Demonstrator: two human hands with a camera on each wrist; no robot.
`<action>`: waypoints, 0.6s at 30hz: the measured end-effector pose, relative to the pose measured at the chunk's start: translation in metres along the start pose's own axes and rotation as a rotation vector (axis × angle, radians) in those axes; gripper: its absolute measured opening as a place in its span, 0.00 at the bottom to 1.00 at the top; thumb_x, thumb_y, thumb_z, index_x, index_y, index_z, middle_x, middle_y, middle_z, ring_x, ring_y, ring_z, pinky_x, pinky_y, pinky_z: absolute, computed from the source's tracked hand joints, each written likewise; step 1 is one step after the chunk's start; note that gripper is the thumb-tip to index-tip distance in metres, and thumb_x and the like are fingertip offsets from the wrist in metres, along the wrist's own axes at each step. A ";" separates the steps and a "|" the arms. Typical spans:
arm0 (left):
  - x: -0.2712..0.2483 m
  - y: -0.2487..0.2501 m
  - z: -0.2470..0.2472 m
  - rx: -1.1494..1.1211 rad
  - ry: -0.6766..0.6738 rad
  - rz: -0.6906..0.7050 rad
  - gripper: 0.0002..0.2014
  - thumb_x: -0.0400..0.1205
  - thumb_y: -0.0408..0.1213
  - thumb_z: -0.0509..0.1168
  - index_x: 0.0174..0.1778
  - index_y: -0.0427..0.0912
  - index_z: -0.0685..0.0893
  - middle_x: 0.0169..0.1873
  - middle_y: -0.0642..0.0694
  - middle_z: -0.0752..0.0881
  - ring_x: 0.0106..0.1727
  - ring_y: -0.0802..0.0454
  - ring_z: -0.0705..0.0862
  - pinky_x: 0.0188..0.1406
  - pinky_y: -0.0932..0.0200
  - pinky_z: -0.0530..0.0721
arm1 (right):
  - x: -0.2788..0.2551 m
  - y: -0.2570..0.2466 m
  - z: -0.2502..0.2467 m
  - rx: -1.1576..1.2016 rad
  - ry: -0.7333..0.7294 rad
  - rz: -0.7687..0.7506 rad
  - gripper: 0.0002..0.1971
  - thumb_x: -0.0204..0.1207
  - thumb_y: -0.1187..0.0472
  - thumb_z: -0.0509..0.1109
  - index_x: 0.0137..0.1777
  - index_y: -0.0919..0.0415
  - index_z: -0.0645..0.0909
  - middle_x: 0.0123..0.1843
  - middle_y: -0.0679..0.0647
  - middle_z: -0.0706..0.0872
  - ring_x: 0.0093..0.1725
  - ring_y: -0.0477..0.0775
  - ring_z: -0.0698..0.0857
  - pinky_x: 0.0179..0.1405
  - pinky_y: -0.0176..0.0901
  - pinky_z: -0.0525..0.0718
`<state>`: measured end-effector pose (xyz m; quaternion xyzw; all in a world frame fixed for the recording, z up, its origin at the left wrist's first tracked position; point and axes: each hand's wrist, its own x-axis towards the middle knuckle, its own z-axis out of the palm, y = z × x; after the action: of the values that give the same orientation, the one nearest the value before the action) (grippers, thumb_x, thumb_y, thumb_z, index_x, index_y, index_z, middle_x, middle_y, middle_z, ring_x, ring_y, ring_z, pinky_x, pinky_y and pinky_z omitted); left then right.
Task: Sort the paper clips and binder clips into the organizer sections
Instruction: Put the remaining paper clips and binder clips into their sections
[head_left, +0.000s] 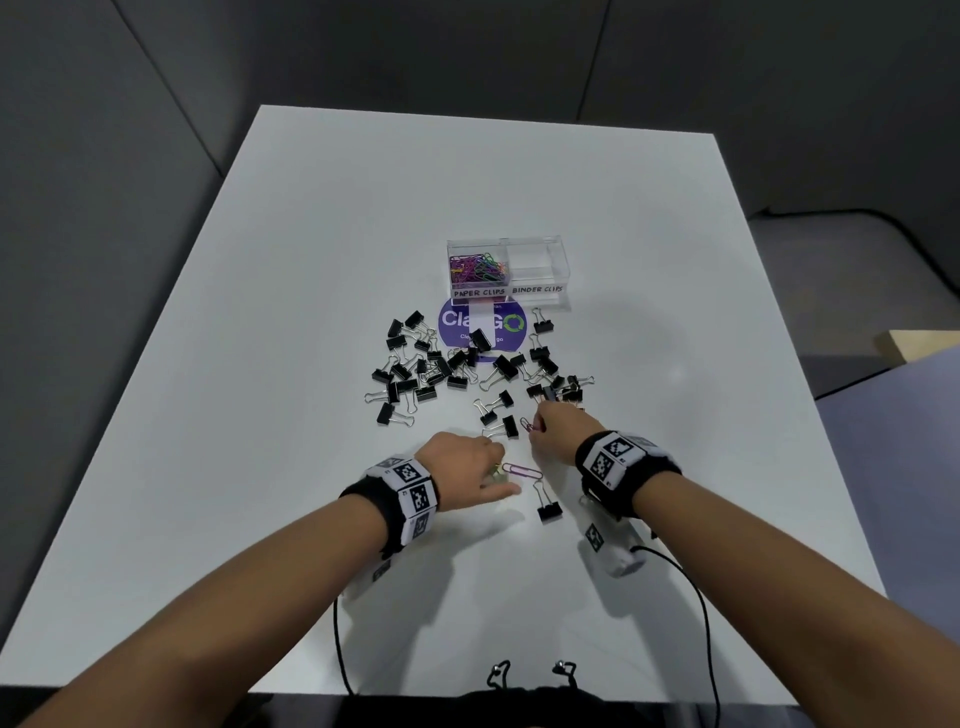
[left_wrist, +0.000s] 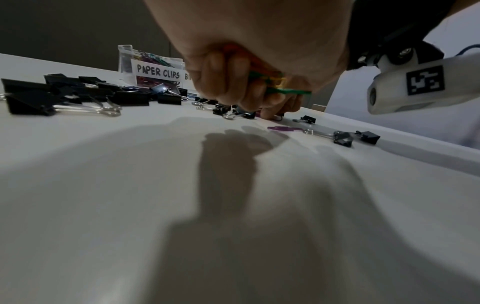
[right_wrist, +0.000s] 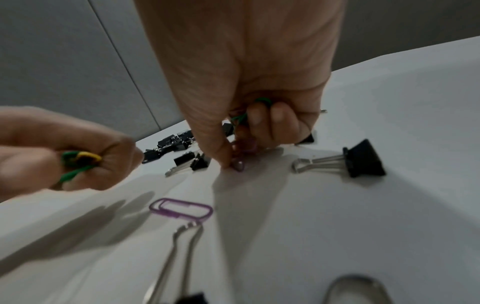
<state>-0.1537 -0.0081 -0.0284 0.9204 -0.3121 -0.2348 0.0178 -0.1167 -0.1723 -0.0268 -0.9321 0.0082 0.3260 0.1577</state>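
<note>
A clear two-section organizer (head_left: 537, 244) stands mid-table; its PAPER CLIPS section holds several coloured paper clips (head_left: 477, 267), and its BINDER CLIPS section looks empty. Black binder clips (head_left: 415, 364) lie scattered in front of it. My left hand (head_left: 467, 467) is curled round a bunch of green and yellow paper clips (left_wrist: 275, 82). A purple paper clip (head_left: 521, 472) lies on the table just right of it. My right hand (head_left: 553, 428) holds a green paper clip (right_wrist: 240, 117) in its curled fingers, and its thumb and finger pinch a purple clip (right_wrist: 240, 162) at the table surface.
A purple round sticker (head_left: 480, 327) lies under some binder clips in front of the organizer. One binder clip (head_left: 548, 506) sits between my wrists. The white table (head_left: 311, 234) ends at a dark wall behind. Cables (head_left: 696, 597) trail from the wrist cameras near the front edge.
</note>
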 end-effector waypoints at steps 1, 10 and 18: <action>0.003 0.001 -0.002 0.024 -0.035 0.002 0.26 0.83 0.60 0.53 0.52 0.38 0.79 0.51 0.42 0.86 0.51 0.41 0.85 0.41 0.57 0.72 | 0.000 0.000 0.002 -0.001 -0.003 0.000 0.03 0.80 0.60 0.59 0.45 0.58 0.70 0.46 0.56 0.78 0.48 0.60 0.80 0.48 0.47 0.75; 0.023 0.011 -0.006 -0.024 -0.016 0.011 0.15 0.87 0.41 0.51 0.66 0.42 0.73 0.46 0.39 0.86 0.39 0.43 0.77 0.38 0.57 0.73 | -0.012 0.014 -0.006 0.122 -0.024 -0.120 0.07 0.80 0.64 0.58 0.40 0.60 0.64 0.32 0.53 0.72 0.39 0.56 0.72 0.40 0.44 0.67; 0.037 0.014 -0.009 -0.064 -0.109 0.015 0.15 0.86 0.45 0.57 0.61 0.39 0.77 0.55 0.42 0.87 0.55 0.40 0.85 0.50 0.52 0.80 | -0.005 0.016 -0.036 0.111 0.009 -0.208 0.15 0.80 0.64 0.58 0.66 0.58 0.70 0.28 0.48 0.72 0.26 0.47 0.71 0.29 0.44 0.68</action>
<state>-0.1319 -0.0417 -0.0335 0.9029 -0.3116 -0.2945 0.0317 -0.1010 -0.1987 -0.0020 -0.9191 -0.0697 0.3029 0.2420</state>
